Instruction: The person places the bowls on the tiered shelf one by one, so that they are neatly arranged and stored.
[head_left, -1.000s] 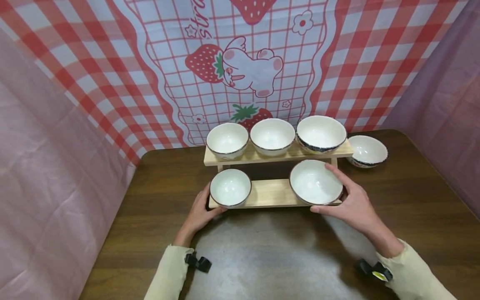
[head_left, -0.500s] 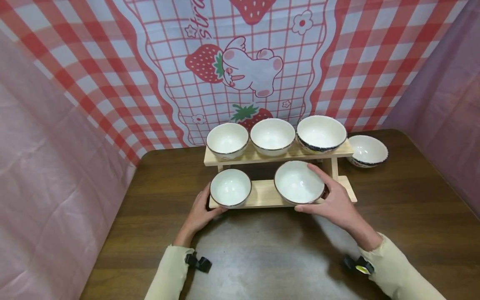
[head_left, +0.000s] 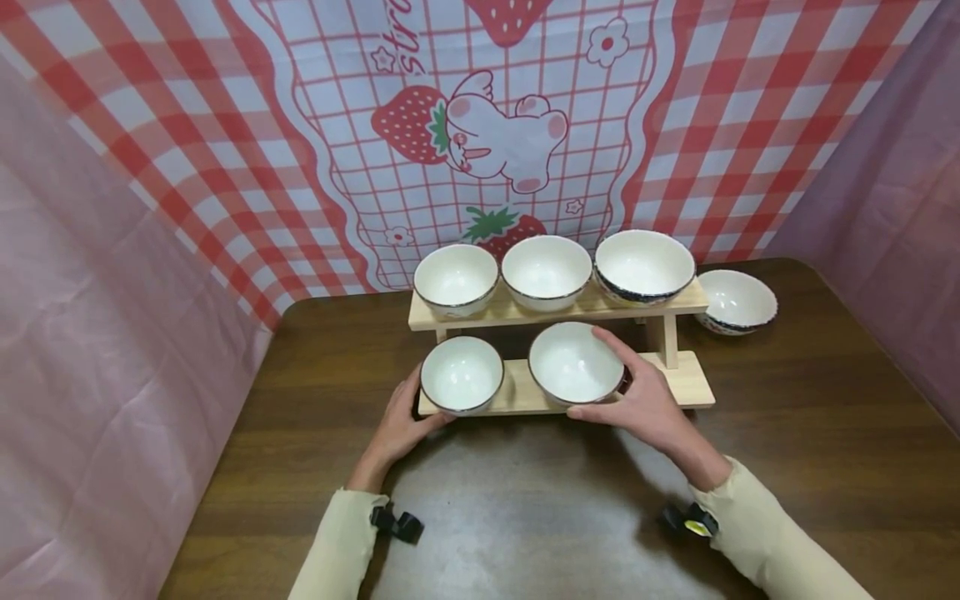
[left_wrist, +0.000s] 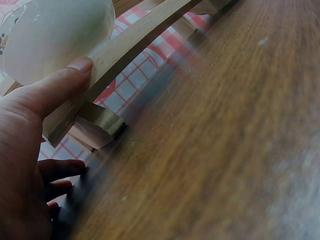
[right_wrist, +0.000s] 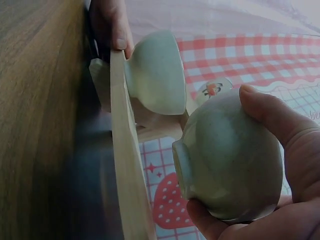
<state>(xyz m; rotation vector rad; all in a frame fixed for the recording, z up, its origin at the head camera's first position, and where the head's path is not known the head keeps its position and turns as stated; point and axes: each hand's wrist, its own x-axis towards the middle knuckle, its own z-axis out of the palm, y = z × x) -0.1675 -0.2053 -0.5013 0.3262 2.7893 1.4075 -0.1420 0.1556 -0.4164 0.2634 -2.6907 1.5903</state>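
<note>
My right hand (head_left: 643, 404) grips a white bowl (head_left: 576, 364) with a brown rim, thumb at the front and fingers around its right side. In the right wrist view, the held bowl (right_wrist: 230, 155) is tilted, with its foot apart from the lower board. At the left end of a two-tier wooden stand (head_left: 517, 392), my left hand (head_left: 401, 425) holds the lower board; in the left wrist view the thumb (left_wrist: 65, 82) lies along its front edge. A smaller white bowl (head_left: 461, 375) stands on that board, close beside the left hand.
Three white bowls stand in a row on the upper tier: a left one (head_left: 455, 279), a middle one (head_left: 546, 272) and a larger dark-patterned one (head_left: 645, 265). Another patterned bowl (head_left: 737, 302) sits on the brown table (head_left: 825, 417), right of the stand. A checked cloth (head_left: 300, 150) hangs behind.
My right hand has moved left with its bowl, along the lower tier toward the smaller bowl, uncovering the board's right end. The left hand has stayed in place.
</note>
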